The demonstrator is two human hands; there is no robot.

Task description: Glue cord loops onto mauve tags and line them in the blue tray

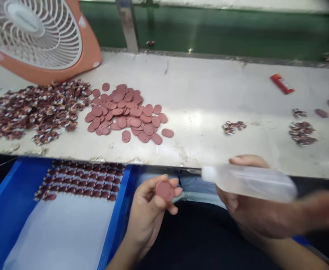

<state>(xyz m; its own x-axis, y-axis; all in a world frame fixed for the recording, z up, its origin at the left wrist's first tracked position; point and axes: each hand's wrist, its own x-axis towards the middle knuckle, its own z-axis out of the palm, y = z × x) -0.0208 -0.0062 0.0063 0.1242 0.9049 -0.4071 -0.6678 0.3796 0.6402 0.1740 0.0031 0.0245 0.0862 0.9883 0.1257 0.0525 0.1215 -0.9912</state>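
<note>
White tabletop (209, 97) runs across the view w/ a green wall behind. Orange fan (40, 37) w/ white grille sits at its far left corner, tilted. Blue tray (9, 210) below the tabletop edge at left, lined w/ a white sheet, rows of small finished pieces (80, 182) along its far end. On the tabletop: a big scatter of dark patterned bits (35, 108) left, just beside it a pile of plain reddish oval discs (127, 112); smaller clumps of bits and a few discs well apart at right, plus a red packet (281, 83) near the far edge. Right hand (254, 213), blurred, grasps a clear plastic bottle (251, 182) lying roughly sideways, nozzle pointing left. Left hand (150, 210) pinches one reddish disc (165, 190) between thumb and fingertips, held over the lap, near the bottle's nozzle but apart from it.
</note>
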